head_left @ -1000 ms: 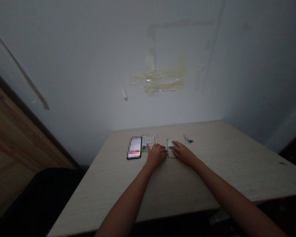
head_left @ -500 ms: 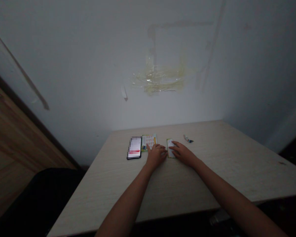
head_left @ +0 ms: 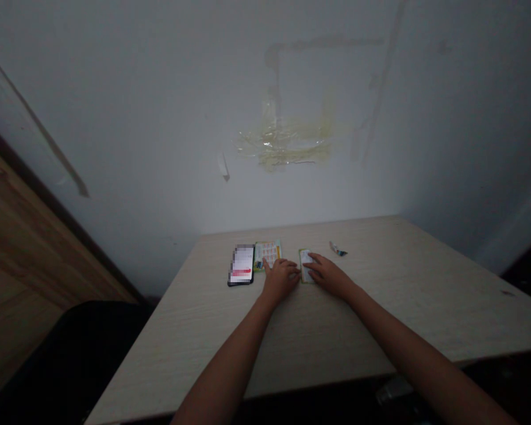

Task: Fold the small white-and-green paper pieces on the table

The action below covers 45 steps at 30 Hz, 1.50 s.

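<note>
On the pale wooden table lies a small printed card or leaflet (head_left: 305, 273), white with a green-yellow border. My right hand (head_left: 330, 276) rests over its right part, fingers apart and fingertips on its face. Just left of it, my left hand (head_left: 281, 280) lies with its fingers spread, fingertips close to the card's left edge. Whether they touch it I cannot tell. Behind my left thumb lies a larger green and white printed sheet or packet (head_left: 268, 251), partly covered by that hand. A phone (head_left: 242, 265) with a lit, blurred screen lies at its left.
A small crumpled wrapper-like scrap (head_left: 337, 249) lies right of my right hand. The table (head_left: 194, 330) meets a white wall (head_left: 159, 147) bearing old clear tape (head_left: 292, 144). A dark object (head_left: 92, 336) stands at the table's left side, near wooden boards (head_left: 22, 236).
</note>
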{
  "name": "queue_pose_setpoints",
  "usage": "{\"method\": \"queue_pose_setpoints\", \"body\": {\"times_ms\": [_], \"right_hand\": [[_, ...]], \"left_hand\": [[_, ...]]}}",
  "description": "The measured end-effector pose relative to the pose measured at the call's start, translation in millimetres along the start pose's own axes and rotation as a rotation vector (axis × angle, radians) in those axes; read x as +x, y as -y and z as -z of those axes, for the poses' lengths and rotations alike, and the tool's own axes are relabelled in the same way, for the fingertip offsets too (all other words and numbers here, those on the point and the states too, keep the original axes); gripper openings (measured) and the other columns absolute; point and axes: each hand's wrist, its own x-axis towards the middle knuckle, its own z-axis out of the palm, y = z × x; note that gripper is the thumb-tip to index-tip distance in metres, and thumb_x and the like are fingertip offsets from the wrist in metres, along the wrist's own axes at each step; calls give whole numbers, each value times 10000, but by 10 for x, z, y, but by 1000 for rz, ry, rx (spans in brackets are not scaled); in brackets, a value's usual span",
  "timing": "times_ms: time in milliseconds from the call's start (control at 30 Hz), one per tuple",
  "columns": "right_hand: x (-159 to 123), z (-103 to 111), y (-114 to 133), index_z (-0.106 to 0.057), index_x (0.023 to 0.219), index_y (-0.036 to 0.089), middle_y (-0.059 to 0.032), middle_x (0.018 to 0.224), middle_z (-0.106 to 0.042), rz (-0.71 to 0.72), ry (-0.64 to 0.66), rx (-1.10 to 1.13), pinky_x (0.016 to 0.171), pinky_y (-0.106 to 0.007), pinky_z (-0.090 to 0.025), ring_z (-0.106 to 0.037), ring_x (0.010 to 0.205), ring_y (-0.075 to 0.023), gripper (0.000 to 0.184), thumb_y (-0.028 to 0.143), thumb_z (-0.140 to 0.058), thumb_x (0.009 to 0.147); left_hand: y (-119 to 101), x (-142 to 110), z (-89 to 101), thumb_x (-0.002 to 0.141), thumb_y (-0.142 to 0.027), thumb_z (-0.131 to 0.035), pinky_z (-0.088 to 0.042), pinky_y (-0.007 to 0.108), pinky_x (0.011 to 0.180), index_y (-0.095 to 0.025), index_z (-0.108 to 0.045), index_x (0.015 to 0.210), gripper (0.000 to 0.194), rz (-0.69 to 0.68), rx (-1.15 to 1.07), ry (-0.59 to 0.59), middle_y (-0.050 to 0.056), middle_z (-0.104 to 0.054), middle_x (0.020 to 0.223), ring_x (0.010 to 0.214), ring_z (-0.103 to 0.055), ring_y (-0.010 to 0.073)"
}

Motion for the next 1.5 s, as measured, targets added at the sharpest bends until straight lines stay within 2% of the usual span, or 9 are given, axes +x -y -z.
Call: {"method": "queue_pose_setpoints", "body": {"times_ms": [433, 1000, 1500], "right_hand": [[3, 20, 39, -654, 1225, 208, -150, 1422, -492, 2, -10, -18, 1083, -467, -399, -475, 1305, -269, 340, 243, -514, 917], [-6, 1, -5, -628, 1261, 195, -161, 1435, -468, 17, 8, -25, 1086, -460, -396, -456, 1320, -268, 361, 259, -501, 930], [-29, -22, -74, -590, 1306, 214, -141, 1475, -427, 6, 20, 42, 1113, -463, -374, -429, 1346, -267, 382, 308, -476, 954]], "left_hand": [[-27, -18, 51, 863, -416, -625, 74, 758, 1075, -360, -723, 981, 163, -19, -16, 12, -20, -682, 1205, 1231, -487, 268], [18, -35, 31, 870, -419, -616, 95, 766, 1057, -353, -695, 1044, 202, -26, -32, 26, -11, -669, 1229, 1252, -478, 270], [99, -12, 44, 880, -469, -603, 80, 807, 1030, -395, -678, 1126, 267, -64, 30, 100, -25, -647, 1292, 1289, -464, 297]]}}
